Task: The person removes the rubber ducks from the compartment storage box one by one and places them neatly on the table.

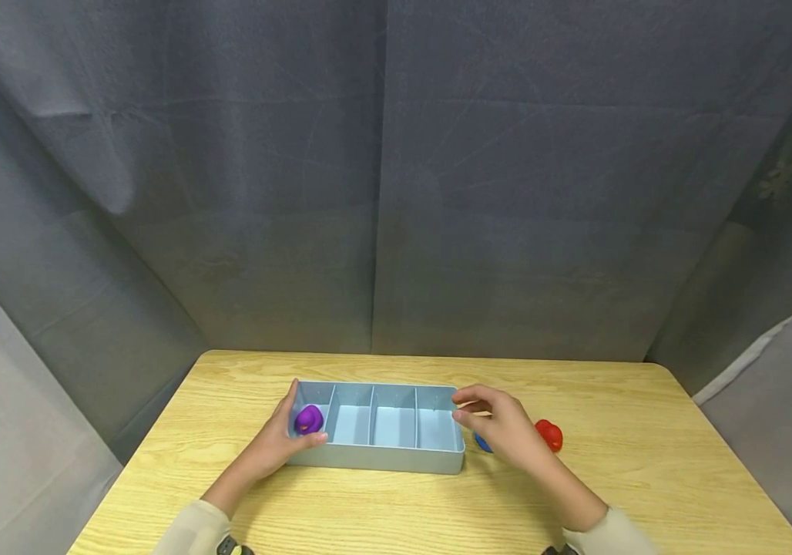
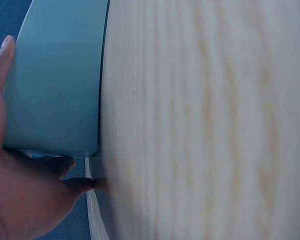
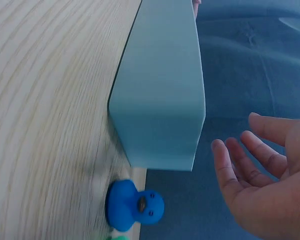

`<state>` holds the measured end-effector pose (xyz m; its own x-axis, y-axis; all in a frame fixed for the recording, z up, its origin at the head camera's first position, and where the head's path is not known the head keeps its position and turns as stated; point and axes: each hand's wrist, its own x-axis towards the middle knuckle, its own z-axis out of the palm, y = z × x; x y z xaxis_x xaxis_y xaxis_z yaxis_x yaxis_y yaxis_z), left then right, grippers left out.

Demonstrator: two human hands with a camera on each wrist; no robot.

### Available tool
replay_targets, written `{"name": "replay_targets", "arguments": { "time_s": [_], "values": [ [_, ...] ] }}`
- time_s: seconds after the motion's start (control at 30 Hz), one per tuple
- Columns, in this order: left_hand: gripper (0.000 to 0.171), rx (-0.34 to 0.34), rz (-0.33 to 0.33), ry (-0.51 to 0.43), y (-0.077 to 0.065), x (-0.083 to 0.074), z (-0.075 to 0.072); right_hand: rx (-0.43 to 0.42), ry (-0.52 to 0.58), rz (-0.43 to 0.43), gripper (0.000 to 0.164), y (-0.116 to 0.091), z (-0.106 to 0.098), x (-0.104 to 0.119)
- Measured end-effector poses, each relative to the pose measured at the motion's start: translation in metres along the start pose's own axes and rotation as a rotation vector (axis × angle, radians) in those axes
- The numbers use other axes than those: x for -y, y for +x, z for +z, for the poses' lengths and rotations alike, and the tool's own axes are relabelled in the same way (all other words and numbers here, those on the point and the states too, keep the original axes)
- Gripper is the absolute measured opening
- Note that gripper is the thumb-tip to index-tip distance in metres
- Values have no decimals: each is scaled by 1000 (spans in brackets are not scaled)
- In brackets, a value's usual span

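Observation:
A light blue divided box (image 1: 396, 460) with several compartments stands on the wooden table. In its leftmost compartment lies a purple rubber duck (image 1: 309, 419). My left hand (image 1: 275, 443) grips the box's left end, thumb over the front rim and fingers round the end wall. By the right end hovers my right hand (image 1: 500, 424), its fingers loosely bent with nothing between them; the right wrist view shows it apart from the box. A blue rubber duck (image 3: 132, 204) sits beside that end, mostly hidden behind my right hand in the head view.
To the right of my right hand is a red toy (image 1: 549, 435), partly covered by the forearm. A bit of a green thing (image 3: 119, 238) shows at the bottom of the right wrist view. Grey curtains (image 1: 382, 193) hang behind the table (image 1: 673, 462).

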<state>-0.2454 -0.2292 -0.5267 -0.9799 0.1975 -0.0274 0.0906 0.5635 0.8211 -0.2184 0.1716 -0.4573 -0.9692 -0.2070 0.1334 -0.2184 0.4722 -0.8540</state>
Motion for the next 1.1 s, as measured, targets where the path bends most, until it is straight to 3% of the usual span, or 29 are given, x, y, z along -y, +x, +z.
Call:
{"name": "replay_targets", "arguments": {
  "time_s": [0.4,0.6,1.1],
  "values": [
    [123,4,5,-1,0,0,0,59,26,-69,25,12,29,10],
    [123,0,7,3,-1,-1,0,74,31,-51,25,16,44,17],
    [130,8,-14,-11,1,1,0,133,72,-103,25,30,73,29]
  ]
}}
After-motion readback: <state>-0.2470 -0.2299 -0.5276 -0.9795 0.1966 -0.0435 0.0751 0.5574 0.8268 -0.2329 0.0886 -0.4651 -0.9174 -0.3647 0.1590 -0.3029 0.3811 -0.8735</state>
